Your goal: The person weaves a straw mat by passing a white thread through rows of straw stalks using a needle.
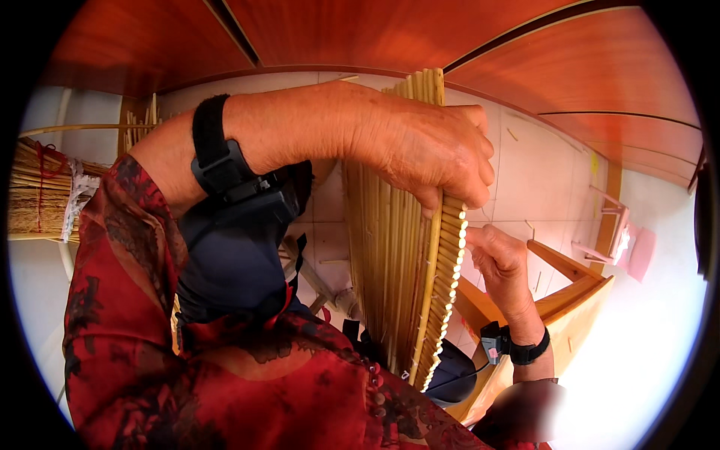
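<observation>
Holding: both bare hands grasp a panel of pale yellow straight reed stalks stitched side by side (390,247), stood upright in front of the body
Sleeve: red patterned fabric sleeve (225,375) fills the lower foreground and runs up the left forearm
Left wrist: black strap with a small dark device (225,169) sits just behind the hand
Left hand: left hand (420,146) comes across from the left and curls over the upper edge of the reed panel; the grip is closed, fingers wrapped over the stalk ends, thumb hidden behind, seemingly to keep the panel upright and steady
Right hand: right hand (499,259) is lower, beside the panel's right edge, where the cut stalk ends show as a row of light dots; fingers look pinched together just at that edge, though whether they hold a stalk, a thread or nothing I cannot tell
Right wrist: black band with a small grey device (517,349) and a thin cable trailing from it
Panel position: between the two hands, its lower end down near the lap, its top above the left knuckles
Beside: light wooden frame with slanted rails (570,292) just right of the right hand
Floor: pale tiled floor (540,172) with stray stalk bits
Far left: tied bundle of dry yellow stalks (41,195)
Far: reddish-brown wooden panelling (375,34)
</observation>
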{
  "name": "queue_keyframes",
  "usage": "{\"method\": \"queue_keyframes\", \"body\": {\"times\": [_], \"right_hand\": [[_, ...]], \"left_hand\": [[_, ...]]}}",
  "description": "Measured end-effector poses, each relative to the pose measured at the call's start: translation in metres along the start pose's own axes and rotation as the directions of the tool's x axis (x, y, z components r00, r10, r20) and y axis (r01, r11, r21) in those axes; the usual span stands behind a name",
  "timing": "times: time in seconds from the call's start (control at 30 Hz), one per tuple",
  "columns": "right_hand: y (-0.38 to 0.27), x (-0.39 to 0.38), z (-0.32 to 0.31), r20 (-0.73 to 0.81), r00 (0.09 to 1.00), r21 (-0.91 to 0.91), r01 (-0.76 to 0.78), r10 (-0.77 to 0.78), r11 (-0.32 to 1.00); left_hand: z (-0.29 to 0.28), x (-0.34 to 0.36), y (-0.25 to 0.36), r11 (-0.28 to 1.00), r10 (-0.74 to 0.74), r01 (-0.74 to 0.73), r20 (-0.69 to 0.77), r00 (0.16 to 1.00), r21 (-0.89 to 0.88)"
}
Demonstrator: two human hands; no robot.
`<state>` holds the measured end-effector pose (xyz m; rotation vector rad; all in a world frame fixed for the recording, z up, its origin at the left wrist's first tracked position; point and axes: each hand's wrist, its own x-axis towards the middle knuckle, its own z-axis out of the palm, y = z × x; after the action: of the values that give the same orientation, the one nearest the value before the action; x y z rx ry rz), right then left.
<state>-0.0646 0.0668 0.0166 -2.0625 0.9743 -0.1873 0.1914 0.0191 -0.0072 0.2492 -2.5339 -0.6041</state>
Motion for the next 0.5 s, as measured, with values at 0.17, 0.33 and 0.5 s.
{"method": "queue_keyframes", "body": {"times": [0.17,0.33,0.5], "right_hand": [[0.002,0.001,0.003,-0.029,0.995,-0.068,0.093,-0.095,0.993],[0.008,0.006,0.002,-0.035,0.982,-0.08,0.18,-0.184,0.98],[0.009,0.007,0.0,-0.012,0.969,-0.103,0.245,-0.248,0.964]], "left_hand": [[-0.001,-0.001,0.004,1.0,0.005,-0.005,-0.002,1.0,0.025],[-0.001,0.0,0.004,1.0,-0.003,0.003,-0.016,1.0,0.006],[-0.001,0.001,0.006,1.0,0.026,-0.025,-0.037,0.999,0.016]]}}
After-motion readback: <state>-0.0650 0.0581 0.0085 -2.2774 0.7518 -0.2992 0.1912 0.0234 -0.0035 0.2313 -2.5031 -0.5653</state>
